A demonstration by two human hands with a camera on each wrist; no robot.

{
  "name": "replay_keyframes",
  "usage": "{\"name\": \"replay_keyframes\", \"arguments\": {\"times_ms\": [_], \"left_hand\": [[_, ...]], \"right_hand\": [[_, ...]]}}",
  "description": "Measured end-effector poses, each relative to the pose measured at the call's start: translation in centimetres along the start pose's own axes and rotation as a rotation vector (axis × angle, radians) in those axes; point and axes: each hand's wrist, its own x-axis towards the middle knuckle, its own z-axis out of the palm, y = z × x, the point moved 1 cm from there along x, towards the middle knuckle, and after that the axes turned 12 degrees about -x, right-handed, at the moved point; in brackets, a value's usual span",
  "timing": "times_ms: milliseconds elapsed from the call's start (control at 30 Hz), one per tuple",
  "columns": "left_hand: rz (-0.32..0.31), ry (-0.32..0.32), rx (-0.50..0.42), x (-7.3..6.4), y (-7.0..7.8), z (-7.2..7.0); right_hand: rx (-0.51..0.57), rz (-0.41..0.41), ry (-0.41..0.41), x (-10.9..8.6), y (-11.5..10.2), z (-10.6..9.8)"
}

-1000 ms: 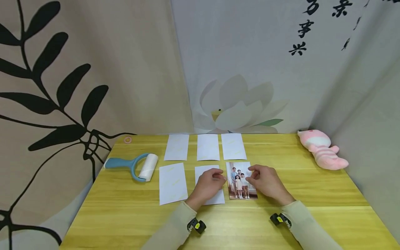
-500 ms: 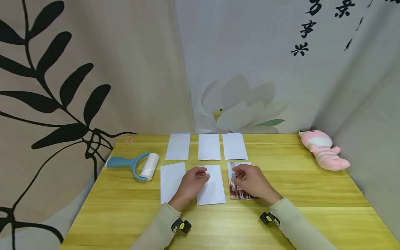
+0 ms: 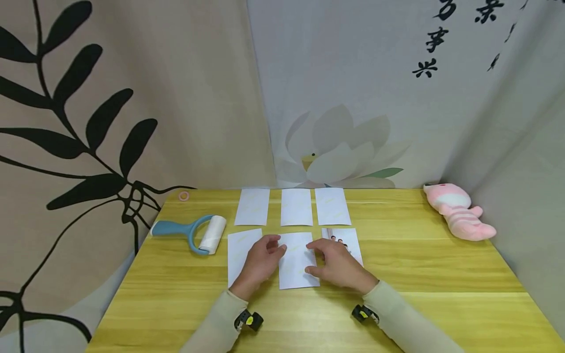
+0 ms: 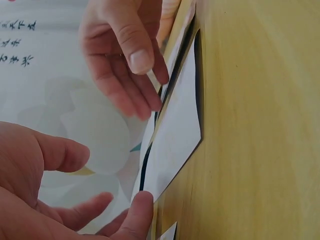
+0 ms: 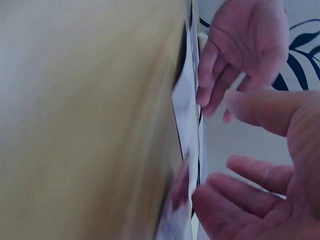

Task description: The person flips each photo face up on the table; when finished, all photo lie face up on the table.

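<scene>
In the head view, a white card [image 3: 296, 274] lies in the middle of the front row, between my two hands. My left hand [image 3: 260, 262], fingers relaxed, is at its left edge and partly covers the neighbouring white card [image 3: 240, 245]. Over the right edge is my right hand [image 3: 337, 264], thumb and fingers spread apart. Beneath that hand, a family photo [image 3: 353, 240] lies face up, partly hidden. The left wrist view has a left fingertip right at the near corner of the white card [image 4: 172, 135]. Neither hand grips anything.
Three white cards [image 3: 296, 207] form a back row along the wooden table's [image 3: 441, 314] far edge. A blue-handled lint roller [image 3: 190, 233] lies to the left, near a small pink ring [image 3: 183, 196]. A pink plush toy [image 3: 459, 211] rests at the back right.
Both hands have moved left: the left from over the middle card to its left edge, the right from the photo to the middle card's right edge. The cards and photo lie unmoved.
</scene>
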Motion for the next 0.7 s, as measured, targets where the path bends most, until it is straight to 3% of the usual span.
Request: {"name": "replay_keyframes", "arguments": {"times_ms": [200,467,700], "left_hand": [[-0.014,-0.009,-0.022,0.1,0.1,0.0],[-0.043,-0.005,-0.055,0.4,0.1,-0.1],[-0.04,-0.02,-0.046,0.4,0.2,-0.3]], "right_hand": [[-0.019,0.001,-0.032,0.1,-0.9,0.7],[-0.043,-0.023,-0.15,-0.3,-1.4,1.1],[-0.092,-0.06,-0.164,-0.5,-1.6,1.0]]}}
